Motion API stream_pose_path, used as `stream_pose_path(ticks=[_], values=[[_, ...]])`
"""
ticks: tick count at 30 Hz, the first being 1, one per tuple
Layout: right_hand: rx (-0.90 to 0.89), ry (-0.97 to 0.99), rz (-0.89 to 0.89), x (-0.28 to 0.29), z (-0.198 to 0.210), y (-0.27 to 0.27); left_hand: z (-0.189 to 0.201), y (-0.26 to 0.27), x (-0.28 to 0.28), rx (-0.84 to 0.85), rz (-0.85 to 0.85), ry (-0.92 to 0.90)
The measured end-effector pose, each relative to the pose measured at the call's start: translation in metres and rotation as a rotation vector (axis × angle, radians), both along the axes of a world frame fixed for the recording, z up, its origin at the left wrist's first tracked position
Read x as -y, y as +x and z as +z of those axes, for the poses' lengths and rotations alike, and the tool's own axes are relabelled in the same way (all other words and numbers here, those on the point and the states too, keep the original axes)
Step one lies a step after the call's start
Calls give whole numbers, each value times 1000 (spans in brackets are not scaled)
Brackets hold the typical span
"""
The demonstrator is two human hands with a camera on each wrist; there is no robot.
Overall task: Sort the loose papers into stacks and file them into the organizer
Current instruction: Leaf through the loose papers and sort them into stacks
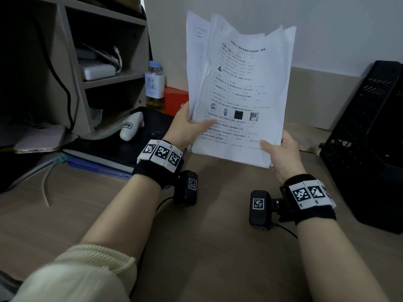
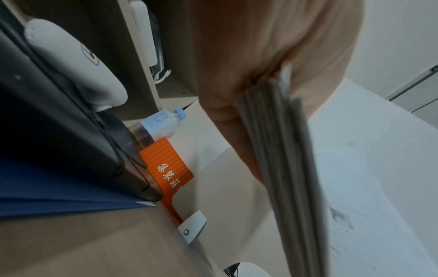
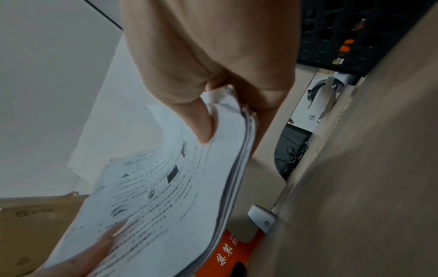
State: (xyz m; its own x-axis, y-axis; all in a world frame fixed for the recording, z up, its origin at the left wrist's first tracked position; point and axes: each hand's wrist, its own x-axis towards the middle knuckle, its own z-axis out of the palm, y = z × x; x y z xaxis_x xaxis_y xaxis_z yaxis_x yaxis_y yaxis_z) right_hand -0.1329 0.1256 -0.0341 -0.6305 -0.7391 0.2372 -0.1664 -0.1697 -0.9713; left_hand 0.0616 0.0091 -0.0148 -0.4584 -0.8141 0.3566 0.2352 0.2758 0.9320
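Observation:
A stack of printed white papers (image 1: pixel 237 90) stands upright above the wooden desk, its top edges uneven. My left hand (image 1: pixel 192 125) grips the stack's lower left edge, thumb across the front page. My right hand (image 1: pixel 281 149) grips the lower right corner, thumb on the front. The left wrist view shows the sheet edges (image 2: pixel 282 150) fanned beside my palm. In the right wrist view my thumb presses the printed page (image 3: pixel 166 187), and the other hand's thumb lies on it lower left. A black mesh organizer (image 1: pixel 370 131) stands at the right.
A grey shelf unit (image 1: pixel 104 68) stands at the back left. Beside it are a tea bottle (image 1: pixel 154 86) and a red box (image 1: pixel 175 101). A white device (image 1: pixel 130 127) lies on a black pad, with a phone (image 1: pixel 37 140) and blue folder (image 1: pixel 98 166) nearby.

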Motion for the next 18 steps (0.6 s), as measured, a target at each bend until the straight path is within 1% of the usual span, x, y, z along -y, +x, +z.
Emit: stream_pose_path(ticks=[3,7,12,18], values=[[-33,-34,-5,-2,3,1,-1,-3,2,-8,-3,-1],[-78,-10,-5,-1,3,0,-9,-6,7,11,-38,22],[-22,-7,-18,1,-3,0,-18,-11,9,52,-71,6],[-7,-91,-40,-1,-3,2,-17,-11,6,53,-102,-22]])
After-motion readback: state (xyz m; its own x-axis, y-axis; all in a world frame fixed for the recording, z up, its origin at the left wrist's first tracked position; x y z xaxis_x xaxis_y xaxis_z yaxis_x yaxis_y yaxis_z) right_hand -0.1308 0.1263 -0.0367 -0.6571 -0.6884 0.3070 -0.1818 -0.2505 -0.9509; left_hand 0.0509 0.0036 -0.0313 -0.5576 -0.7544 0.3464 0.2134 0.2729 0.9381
